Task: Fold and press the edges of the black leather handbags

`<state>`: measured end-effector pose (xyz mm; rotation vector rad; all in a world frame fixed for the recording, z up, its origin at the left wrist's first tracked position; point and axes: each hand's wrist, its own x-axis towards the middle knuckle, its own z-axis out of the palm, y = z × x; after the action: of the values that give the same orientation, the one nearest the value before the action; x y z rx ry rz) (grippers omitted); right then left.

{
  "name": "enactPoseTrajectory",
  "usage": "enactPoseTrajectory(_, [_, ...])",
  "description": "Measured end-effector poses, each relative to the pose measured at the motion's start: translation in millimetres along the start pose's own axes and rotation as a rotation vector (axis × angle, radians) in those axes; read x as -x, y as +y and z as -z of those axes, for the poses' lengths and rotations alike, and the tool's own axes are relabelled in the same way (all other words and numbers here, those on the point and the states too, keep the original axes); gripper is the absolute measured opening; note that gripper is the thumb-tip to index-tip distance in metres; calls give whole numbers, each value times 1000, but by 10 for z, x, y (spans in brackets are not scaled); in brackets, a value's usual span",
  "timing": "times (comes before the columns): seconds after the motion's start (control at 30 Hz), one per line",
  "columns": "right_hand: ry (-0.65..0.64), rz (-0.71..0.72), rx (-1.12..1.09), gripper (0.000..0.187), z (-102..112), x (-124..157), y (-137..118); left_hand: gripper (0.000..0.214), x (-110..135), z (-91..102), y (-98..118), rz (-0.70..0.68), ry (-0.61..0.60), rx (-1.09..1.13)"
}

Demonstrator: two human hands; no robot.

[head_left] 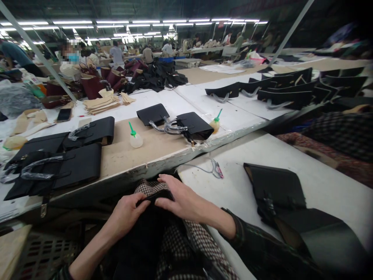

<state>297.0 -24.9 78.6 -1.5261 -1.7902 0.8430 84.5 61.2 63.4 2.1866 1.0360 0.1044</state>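
My left hand (124, 214) pinches the upper edge of a black bag piece (142, 229) low in the middle of the head view. Across from it, my right hand (186, 200) is closed on the same edge, thumb toward the left hand. Brown-and-white checked cloth (153, 188) shows just behind the held edge and again below my right wrist. Shadow hides the lower part of the black piece. On the white table to the right lies another black bag piece (275, 186), apart from my hands.
Black handbags (81, 163) with plastic-wrapped handles lie on the bench at left, near two green-tipped glue bottles (135, 140). More black bags (285, 97) stand at right. A pink-handled tool (218, 170) lies on the side table. A plastic crate (46, 252) sits lower left; people work behind.
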Motion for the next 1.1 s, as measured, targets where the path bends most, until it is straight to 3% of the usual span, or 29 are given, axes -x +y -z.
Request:
enactPoseTrajectory(0.1, [-15,-10,70,90,-104,567,-196,27,40,-60,50,10,53,-166])
enactPoseTrajectory(0.17, [34,-106,79,98,-260,888,-212,24,53,-95,81,25,60,-205])
enactPoseTrajectory(0.27, [136,-237,-1,84,-368,1153,-99,20,75,-62,128,27,36,-210])
enactPoseTrajectory(0.33, [176,-290,-79,70,-245,1213,-16,21,119,70,169,8,1,-197])
enactPoseTrajectory(0.43, [109,-243,-174,55,132,1229,38,27,247,421,243,-41,-100,-175])
enactPoseTrajectory(0.5, [-20,-124,-215,37,338,1202,63,28,349,661,280,-45,-259,-157])
enactPoseTrajectory(0.6, [-210,6,-287,14,377,1091,188,16,445,824,286,-25,-507,-146])
enactPoseTrajectory(0.67, [-256,-16,-360,14,260,999,326,10,448,761,265,-68,-514,-118])
enactPoseTrajectory(0.77, [-260,-117,-453,18,78,909,497,49,384,540,234,-103,-446,115])
enactPoseTrajectory(0.83, [-216,-119,-460,27,24,889,527,60,322,417,230,-73,-437,259])
enactPoseTrajectory(0.97, [64,-5,-289,48,-11,849,418,39,181,342,250,-70,-415,220])
enactPoseTrajectory(1.1, [124,129,54,30,-88,717,253,25,55,330,238,-92,-401,101])
